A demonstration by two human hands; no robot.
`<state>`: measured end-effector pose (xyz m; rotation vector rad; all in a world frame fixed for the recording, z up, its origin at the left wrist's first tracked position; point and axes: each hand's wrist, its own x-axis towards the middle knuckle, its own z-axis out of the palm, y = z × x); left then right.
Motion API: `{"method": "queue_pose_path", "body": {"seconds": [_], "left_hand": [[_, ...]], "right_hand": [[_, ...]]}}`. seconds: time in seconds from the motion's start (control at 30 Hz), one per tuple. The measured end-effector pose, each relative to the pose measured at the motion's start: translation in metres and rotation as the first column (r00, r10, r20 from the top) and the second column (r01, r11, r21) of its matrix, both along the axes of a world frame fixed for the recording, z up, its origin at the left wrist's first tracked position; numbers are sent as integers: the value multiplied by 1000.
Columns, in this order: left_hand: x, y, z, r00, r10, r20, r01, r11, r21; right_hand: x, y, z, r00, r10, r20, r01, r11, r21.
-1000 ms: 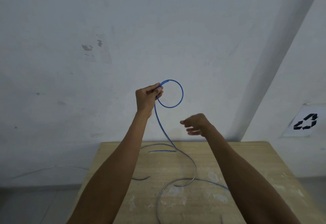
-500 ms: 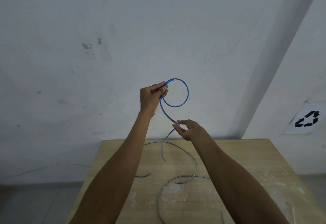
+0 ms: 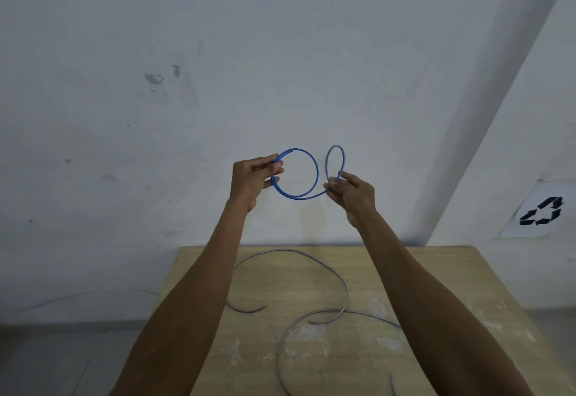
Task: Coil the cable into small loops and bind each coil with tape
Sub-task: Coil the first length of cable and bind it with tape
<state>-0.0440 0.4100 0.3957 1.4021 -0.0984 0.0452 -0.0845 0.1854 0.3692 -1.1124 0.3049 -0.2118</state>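
Note:
I hold a blue cable (image 3: pixel 315 174) up in front of the wall, above the table. My left hand (image 3: pixel 253 180) pinches a round loop of it at the loop's left side. From that loop the cable runs right to my right hand (image 3: pixel 350 195), which pinches it where a second, narrower loop (image 3: pixel 336 158) stands up above the fingers. No tape is visible.
A wooden table (image 3: pixel 452 274) stands below my arms against the white wall. Loose grey-blue cable (image 3: pixel 341 283) curves across its top, and a short dark piece (image 3: pixel 246 310) lies near my left forearm. A recycling sign (image 3: pixel 540 213) hangs at the right.
My right hand took the hanging cable below the loop, lifted it up to the right and formed a second loop. The loop in my left hand looks larger.

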Motion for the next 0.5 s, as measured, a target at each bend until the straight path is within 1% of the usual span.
{"method": "queue_pose_path", "body": {"seconds": [0.13,0.2,0.37,0.5], "left_hand": [[-3,2,1,999,-51,-2,51,999,14],[-4,2,1,995,-100,5,100,994,39],[-6,6,3,980,-196,18,194,978,73],[-6,9,4,975,-222,9,220,970,102]], "right_hand": [[2,-4,7,991,90,97,-70,978,-199],[2,-3,9,984,129,126,-92,960,-265],[2,-6,7,966,198,164,-139,940,-311],[-4,-7,9,937,298,183,-227,916,-330]]}}
